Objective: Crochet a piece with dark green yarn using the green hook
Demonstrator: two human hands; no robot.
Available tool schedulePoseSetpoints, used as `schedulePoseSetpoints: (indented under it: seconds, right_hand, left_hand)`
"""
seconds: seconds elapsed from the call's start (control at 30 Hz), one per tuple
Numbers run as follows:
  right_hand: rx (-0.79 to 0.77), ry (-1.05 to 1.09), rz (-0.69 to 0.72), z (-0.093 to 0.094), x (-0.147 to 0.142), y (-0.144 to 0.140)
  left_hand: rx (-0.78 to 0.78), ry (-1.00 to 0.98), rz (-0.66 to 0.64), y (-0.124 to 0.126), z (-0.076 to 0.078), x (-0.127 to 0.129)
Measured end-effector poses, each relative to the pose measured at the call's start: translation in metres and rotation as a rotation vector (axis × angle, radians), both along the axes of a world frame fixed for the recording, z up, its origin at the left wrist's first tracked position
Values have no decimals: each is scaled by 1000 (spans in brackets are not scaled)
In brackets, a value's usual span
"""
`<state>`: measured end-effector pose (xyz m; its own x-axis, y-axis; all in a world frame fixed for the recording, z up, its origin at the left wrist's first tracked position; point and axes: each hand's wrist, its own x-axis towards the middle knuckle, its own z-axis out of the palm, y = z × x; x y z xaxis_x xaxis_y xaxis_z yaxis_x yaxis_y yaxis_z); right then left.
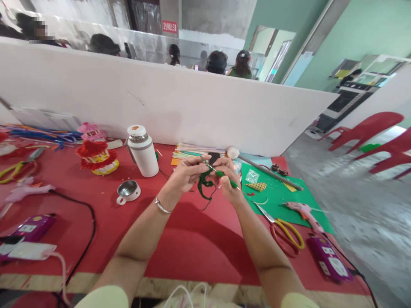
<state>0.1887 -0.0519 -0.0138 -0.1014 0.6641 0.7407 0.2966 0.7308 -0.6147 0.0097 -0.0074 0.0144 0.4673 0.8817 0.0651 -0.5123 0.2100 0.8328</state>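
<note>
In the middle of the head view, my right hand (228, 179) grips a crochet hook (220, 173) with a green handle and a metal shaft. My left hand (189, 170) pinches a dark green crocheted piece (204, 186), which curls and hangs below the fingers with a loose strand trailing down. The hook's shaft crosses to the left fingertips, where the yarn is. Both hands are close together above the red tabletop (192, 239). Fingers partly hide where the hook meets the stitches.
A white thermos (143, 152) and its metal-lined cup (128, 191) stand at left, near a red and yellow handmade craft (96, 156). On the right lie scissors (284, 233), a pink glue gun (305, 214), a green sheet (272, 199) and a purple power strip (329, 259). A white partition (192, 102) rises behind.
</note>
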Motion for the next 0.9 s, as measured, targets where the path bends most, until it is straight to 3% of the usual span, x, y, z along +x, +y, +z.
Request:
schedulePoseSetpoints:
  seconds: [0.2,0.6,0.9]
  right_hand:
    - [-2,-112,49,-1,17,10]
    - [89,-231,56,-5,29,14]
    - [134,-447,43,10,36,3]
  left_hand:
    - [-4,113,-91,9,3,-15]
    - [-9,132,-86,14,1,-19]
    - [-9,208,-129,16,6,-24]
